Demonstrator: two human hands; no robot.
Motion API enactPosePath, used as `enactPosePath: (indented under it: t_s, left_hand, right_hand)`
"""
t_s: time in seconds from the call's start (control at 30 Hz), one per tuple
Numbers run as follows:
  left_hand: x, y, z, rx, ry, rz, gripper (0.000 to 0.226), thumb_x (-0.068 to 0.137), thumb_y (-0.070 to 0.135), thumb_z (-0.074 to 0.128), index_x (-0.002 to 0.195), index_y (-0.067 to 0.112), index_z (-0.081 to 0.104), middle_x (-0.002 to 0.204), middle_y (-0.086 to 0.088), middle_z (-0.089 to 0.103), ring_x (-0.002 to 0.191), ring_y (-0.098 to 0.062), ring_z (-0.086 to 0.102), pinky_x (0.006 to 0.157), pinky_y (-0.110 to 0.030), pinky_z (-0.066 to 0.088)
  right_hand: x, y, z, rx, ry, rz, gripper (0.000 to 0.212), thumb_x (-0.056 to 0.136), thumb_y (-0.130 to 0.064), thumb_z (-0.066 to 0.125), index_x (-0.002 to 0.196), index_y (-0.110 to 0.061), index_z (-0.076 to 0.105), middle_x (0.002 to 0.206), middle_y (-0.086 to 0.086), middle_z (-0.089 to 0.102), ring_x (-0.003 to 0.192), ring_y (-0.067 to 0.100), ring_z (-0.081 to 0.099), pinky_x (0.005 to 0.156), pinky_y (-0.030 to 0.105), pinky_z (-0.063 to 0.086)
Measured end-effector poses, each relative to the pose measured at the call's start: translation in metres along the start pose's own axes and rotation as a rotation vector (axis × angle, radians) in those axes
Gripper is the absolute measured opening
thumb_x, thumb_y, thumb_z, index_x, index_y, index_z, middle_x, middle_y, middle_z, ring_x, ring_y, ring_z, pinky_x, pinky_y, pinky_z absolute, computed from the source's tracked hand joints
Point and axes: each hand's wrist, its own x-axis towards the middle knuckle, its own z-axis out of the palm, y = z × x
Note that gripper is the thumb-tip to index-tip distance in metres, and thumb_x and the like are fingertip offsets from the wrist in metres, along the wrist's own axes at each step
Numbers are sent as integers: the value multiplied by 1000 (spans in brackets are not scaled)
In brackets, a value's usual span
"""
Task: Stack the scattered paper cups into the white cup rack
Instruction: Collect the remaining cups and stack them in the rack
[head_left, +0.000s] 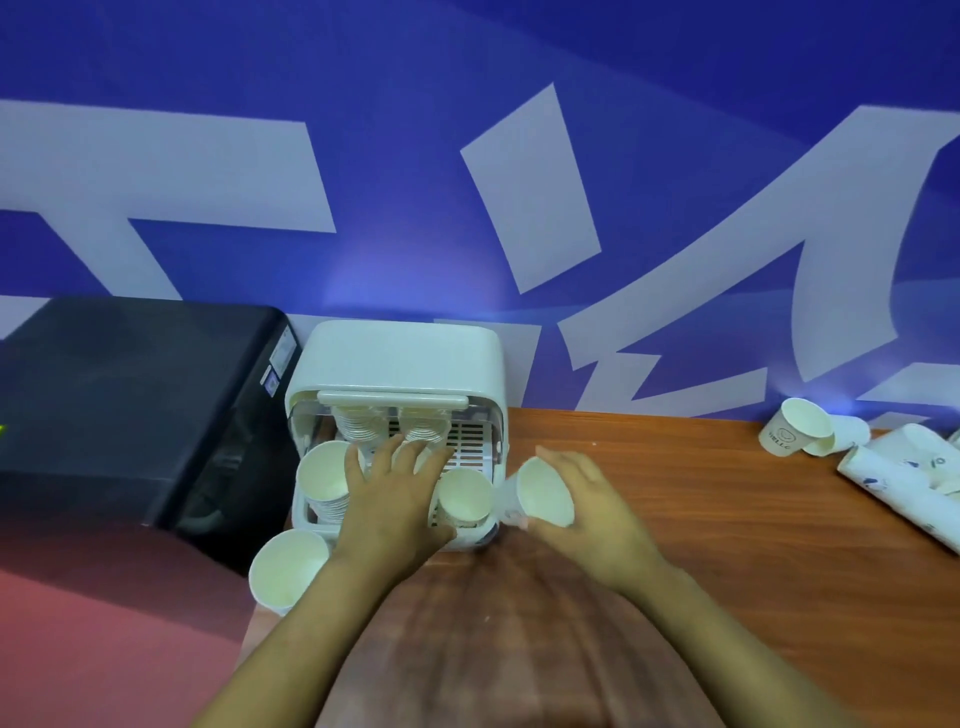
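A white plastic cup rack with a rounded lid and a slatted inner tray stands on the brown wood-grain worktop, its back against the blue wall with large pale lettering. Inside the rack, toward its rear, two nested stacks of white paper cups lie on the tray. At the rack's front left a taller stack of paper cups stands mouth-up, and at its front right another upright paper cup sits in the tray.

The left hand reaches into the rack's open front with fingers spread fairly straight over the tray between those two front cups; whether it touches a cup underneath cannot be told. The right hand, just right of the rack, grips a single white paper cup tilted on its side, its mouth turned toward the camera and its base toward the rack's right wall.

In front of the rack's left corner, one loose white paper cup stands at the worktop's edge. Well to the right of the rack, near the wall, two more printed paper cups lie tipped together, beside a crumpled white printed wrapper. Left of the rack, close beside it, sits a black box-shaped appliance.
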Motion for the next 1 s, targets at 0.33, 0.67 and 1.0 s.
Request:
enactPosePath:
  t_s: [0.33,0.67,1.0]
  left_hand:
    - [-30,-12,-8,-156,53,-102,71,76,45,71,139,29,44,140,-1,47,134,-28,38,111,-58,18]
    - [-32,-8,-10,-185,21,-107,63,86,44,59,143,31,35,146,4,38,139,-22,29,114,-52,12]
    - [-26,37,-28,-149,-81,-77,48,90,44,48,136,32,39,134,7,48,119,-21,48,99,-36,34]
  right_hand:
    - [37,-36,49,-122,-69,29,78,81,-55,62,146,-33,26,149,-16,27,134,13,35,102,32,39]
    - [35,-22,54,-210,-283,131,86,79,-52,63,149,-30,19,149,-5,31,134,19,38,106,37,38]
    - [-8,-16,-9,-227,-169,22,38,89,-40,56,126,-32,53,122,-12,57,110,7,54,88,27,46]
